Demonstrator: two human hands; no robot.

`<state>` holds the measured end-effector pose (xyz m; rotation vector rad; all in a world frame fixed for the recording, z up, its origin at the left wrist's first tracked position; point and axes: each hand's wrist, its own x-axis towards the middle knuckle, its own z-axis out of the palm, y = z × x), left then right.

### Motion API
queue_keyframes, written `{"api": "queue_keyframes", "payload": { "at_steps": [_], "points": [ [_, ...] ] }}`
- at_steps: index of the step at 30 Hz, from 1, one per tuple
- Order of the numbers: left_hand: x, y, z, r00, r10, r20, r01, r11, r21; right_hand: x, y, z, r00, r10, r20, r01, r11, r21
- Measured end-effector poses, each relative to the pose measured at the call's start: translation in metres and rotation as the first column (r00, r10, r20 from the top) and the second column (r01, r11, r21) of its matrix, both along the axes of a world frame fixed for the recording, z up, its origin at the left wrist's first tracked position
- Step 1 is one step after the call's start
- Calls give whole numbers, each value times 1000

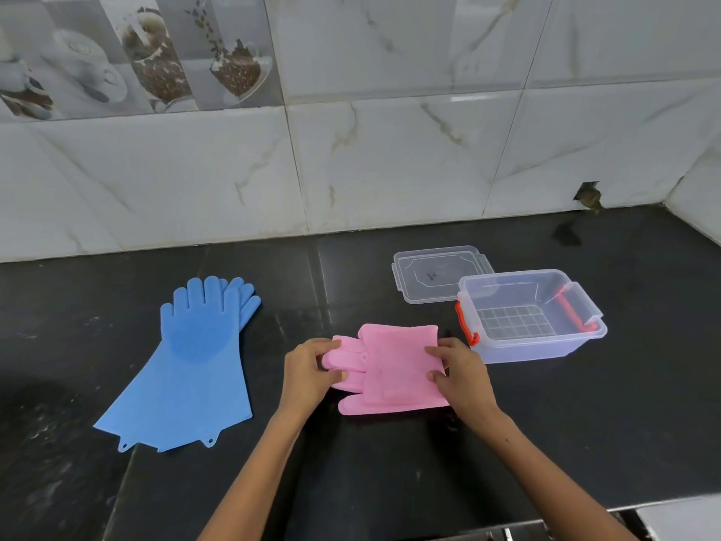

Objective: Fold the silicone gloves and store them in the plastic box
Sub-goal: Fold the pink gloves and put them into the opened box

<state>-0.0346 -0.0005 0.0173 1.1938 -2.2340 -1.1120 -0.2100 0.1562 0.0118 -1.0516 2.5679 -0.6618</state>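
The pink silicone gloves [394, 369] lie folded over on the black counter, cuff part doubled across the fingers. My left hand [308, 370] pinches the finger ends at the left side. My right hand [456, 370] grips the folded edge at the right. A pair of blue silicone gloves [195, 365] lies flat and unfolded, stacked, at the left. The clear plastic box [577, 341] with red latches stands open and empty just right of the pink gloves. Its clear lid [421, 267] lies flat behind it.
The black stone counter [390, 462] runs back to a marble-tiled wall [390, 150]. A wall corner closes in at the far right. The counter's front edge shows at the bottom right.
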Motion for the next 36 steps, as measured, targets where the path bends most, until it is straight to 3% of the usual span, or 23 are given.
{"api": "queue_keyframes", "payload": {
  "at_steps": [10,18,26,32,36],
  "points": [
    [-10,1,71,992,-36,-119,33,999,-25,-26,12,77,997,70,-28,-74,977,-198],
    [-103,44,116,962,-155,-227,129,984,-124,-115,68,124,998,-17,-59,2,971,-239],
    [-192,90,97,967,-151,-203,140,988,-65,-198,103,106,999,-39,-28,34,983,-182],
    [-205,105,65,989,-94,-111,89,995,-47,-221,106,74,999,-9,-37,5,993,-114],
    [-208,111,57,990,-138,-26,134,986,-100,-225,105,61,995,6,-103,-15,996,-90]
  ]
}}
